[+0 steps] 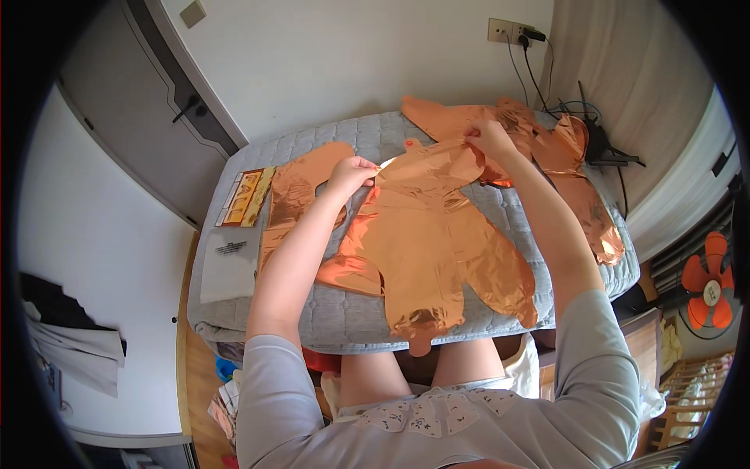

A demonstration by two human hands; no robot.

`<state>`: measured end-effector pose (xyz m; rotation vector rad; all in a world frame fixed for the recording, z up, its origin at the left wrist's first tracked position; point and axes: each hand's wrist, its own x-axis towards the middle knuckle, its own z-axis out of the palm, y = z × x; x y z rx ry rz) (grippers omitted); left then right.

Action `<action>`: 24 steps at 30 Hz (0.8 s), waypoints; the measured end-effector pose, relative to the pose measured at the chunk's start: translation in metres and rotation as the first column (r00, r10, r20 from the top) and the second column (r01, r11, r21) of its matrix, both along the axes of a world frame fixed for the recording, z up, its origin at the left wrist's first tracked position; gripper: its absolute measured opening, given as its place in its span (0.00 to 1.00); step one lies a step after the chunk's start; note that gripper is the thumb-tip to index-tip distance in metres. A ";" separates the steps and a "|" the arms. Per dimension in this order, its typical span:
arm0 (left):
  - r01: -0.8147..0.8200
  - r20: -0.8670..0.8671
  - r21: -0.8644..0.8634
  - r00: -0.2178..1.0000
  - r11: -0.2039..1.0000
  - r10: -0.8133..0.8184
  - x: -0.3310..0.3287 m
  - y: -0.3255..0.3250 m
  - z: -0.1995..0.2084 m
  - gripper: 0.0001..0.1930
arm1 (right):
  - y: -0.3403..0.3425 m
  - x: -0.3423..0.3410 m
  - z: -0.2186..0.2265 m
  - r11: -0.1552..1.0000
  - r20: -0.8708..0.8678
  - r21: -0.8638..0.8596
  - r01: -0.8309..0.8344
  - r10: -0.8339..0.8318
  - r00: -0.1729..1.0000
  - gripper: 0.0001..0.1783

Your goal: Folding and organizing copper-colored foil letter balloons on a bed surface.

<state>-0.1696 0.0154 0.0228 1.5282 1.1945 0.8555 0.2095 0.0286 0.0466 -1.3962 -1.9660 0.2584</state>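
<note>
A large flat copper-coloured foil balloon [414,242] lies spread over the grey quilted mattress [328,324] before me, its lower tab hanging at the near edge. My left hand [354,175] pinches its far left edge, where a small pale strip shows by the fingertips. At its far right corner, my right hand [488,139] grips the foil between thumb and fingers, lifting that edge a little. Another flat copper foil balloon [301,195] lies on the left, partly behind my left forearm. More crumpled copper foil [574,184] covers the far right of the mattress.
A printed yellow-and-white packet [246,197] and a clear plastic sheet [226,270] lie at the mattress's left. Black cables and a dark device [600,144] sit at the far right corner, below a wall socket [512,33]. An orange-bladed fan [709,285] stands to the right.
</note>
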 end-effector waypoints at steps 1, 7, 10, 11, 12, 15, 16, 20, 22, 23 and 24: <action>0.013 -0.006 0.002 1.000 1.000 -0.013 -0.003 0.004 -0.003 0.11 | 0.001 -0.001 -0.003 0.997 -0.029 -0.074 0.001 -0.003 1.000 0.08; 0.075 -0.070 0.022 0.995 0.997 -0.073 -0.009 0.010 -0.002 0.11 | 0.007 0.002 -0.011 0.997 0.036 -0.071 -0.024 0.026 0.999 0.10; 0.064 -0.141 0.032 0.988 0.997 -0.059 -0.005 0.006 -0.001 0.11 | 0.007 0.004 -0.012 0.997 0.071 -0.073 -0.029 0.035 0.997 0.11; 0.044 -0.207 0.029 0.978 0.999 -0.037 -0.001 0.005 -0.001 0.10 | 0.006 0.007 -0.013 0.998 0.079 -0.063 -0.029 0.034 0.996 0.11; 0.049 -0.206 0.032 0.978 0.998 -0.042 0.004 0.005 0.000 0.10 | 0.006 0.010 -0.012 0.998 0.081 -0.060 -0.024 0.029 0.996 0.11; 0.003 -0.163 0.032 0.987 0.999 0.003 0.002 0.006 -0.006 0.10 | 0.003 0.007 -0.008 0.996 0.079 -0.079 -0.027 0.033 0.996 0.11; -0.009 -0.140 0.055 0.990 0.998 0.017 -0.006 0.010 -0.012 0.11 | 0.002 -0.001 -0.006 0.996 0.073 -0.078 -0.034 0.040 0.997 0.11; 0.027 -0.115 0.134 0.993 0.991 -0.011 -0.010 0.020 -0.028 0.12 | 0.004 -0.002 -0.007 0.997 0.083 -0.076 -0.023 0.029 0.996 0.11; 0.039 -0.145 0.139 0.989 0.990 -0.019 -0.007 0.022 -0.028 0.12 | 0.003 0.003 -0.009 0.997 0.096 -0.079 -0.009 0.017 0.995 0.11; 0.050 -0.175 0.146 0.984 0.988 -0.024 -0.005 0.020 -0.028 0.11 | 0.002 0.004 -0.010 0.997 0.109 -0.079 0.002 0.007 0.994 0.11; 0.050 -0.174 0.139 0.984 0.989 -0.026 -0.003 0.019 -0.027 0.11 | 0.001 0.005 -0.011 0.996 0.110 -0.086 0.002 0.007 0.994 0.11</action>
